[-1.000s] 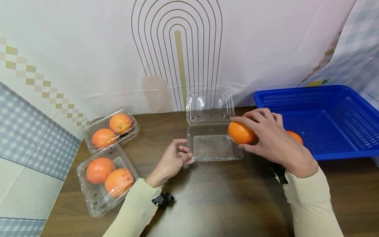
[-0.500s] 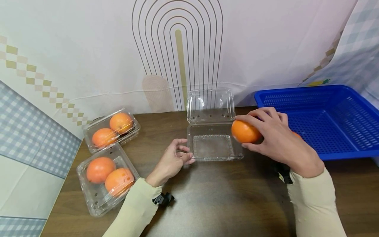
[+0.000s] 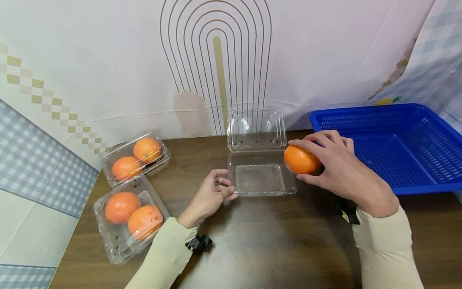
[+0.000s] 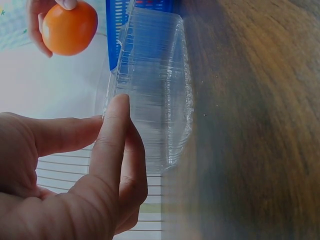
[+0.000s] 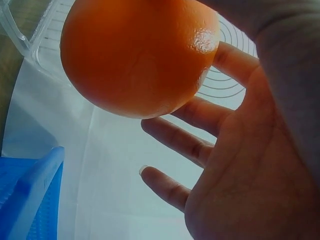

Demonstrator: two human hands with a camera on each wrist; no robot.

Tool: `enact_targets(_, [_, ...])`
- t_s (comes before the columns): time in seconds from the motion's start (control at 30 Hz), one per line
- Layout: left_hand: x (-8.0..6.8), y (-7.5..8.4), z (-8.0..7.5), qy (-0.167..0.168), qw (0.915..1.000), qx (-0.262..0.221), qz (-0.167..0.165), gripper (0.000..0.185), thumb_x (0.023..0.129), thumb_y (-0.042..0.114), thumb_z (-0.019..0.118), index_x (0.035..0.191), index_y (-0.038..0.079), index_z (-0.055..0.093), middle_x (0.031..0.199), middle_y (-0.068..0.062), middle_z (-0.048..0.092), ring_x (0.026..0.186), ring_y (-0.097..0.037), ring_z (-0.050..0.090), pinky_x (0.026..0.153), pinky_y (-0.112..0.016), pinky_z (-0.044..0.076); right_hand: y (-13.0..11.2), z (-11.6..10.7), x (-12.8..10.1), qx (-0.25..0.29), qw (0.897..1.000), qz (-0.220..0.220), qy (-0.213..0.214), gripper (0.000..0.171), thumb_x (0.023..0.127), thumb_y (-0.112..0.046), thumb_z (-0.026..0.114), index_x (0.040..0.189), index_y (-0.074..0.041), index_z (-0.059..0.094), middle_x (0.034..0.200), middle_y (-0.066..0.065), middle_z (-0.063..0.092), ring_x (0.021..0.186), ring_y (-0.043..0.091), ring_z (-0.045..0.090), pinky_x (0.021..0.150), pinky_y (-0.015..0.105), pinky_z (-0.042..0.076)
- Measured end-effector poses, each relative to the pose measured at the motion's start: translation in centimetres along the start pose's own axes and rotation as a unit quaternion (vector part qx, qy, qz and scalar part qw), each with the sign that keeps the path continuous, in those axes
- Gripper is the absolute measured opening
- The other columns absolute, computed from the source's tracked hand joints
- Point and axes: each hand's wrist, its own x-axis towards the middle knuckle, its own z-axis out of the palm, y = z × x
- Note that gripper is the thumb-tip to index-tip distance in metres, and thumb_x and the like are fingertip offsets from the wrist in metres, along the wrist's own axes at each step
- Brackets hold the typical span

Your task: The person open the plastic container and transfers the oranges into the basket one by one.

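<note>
An open clear plastic clamshell container (image 3: 257, 178) stands mid-table, its lid (image 3: 256, 130) raised against the wall, nothing inside. My left hand (image 3: 208, 197) pinches its near left corner. Thumb and fingers meet at the rim of the container (image 4: 150, 80) in the left wrist view. Up in the air at the tray's right side is an orange (image 3: 301, 159), held between the thumb and fingers of my right hand (image 3: 344, 170). The right wrist view shows that orange (image 5: 135, 55) close up, the lower fingers of the right hand (image 5: 250, 155) spread beneath it.
At the right sits a blue plastic basket (image 3: 426, 186), partly behind my right hand. Two clamshells, an upper one (image 3: 164, 156) and a lower one (image 3: 104, 237), each with two oranges, lie at the left. A patterned cloth wall (image 3: 306, 52) borders the table (image 3: 260, 241).
My right hand has drawn back a little to the right with the orange. The orange seen behind it in the basket is now hidden. My left hand stays on the container's corner.
</note>
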Motion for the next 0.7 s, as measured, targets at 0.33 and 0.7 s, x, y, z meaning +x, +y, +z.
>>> enact_targets(0.33, [0.01, -0.03, -0.02, -0.001, 1.0000, -0.002, 0.002, 0.055, 0.094, -0.018, 0.056, 0.144, -0.007, 0.038, 0.117, -0.023, 0.050, 0.086, -0.017, 0.064, 0.087, -0.031, 0.067, 0.25, -0.20, -0.13, 0.001, 1.000, 0.004, 0.001, 0.072, 0.076, -0.028, 0.092, 0.140, -0.025, 0.060, 0.131, 0.013, 0.059, 0.127, 0.038, 0.038, 0.088, 0.055, 0.032])
enact_targets(0.7, [-0.10, 0.05, -0.02, -0.003, 1.0000, 0.003, 0.002, 0.055, 0.095, -0.017, 0.056, 0.145, -0.007, 0.037, 0.117, -0.023, 0.050, 0.086, -0.017, 0.064, 0.086, -0.030, 0.067, 0.51, -0.36, -0.20, 0.003, 1.000, 0.009, -0.008, 0.073, 0.077, -0.030, 0.091, 0.142, -0.025, 0.058, 0.133, 0.014, 0.058, 0.127, 0.040, 0.037, 0.086, 0.055, 0.030])
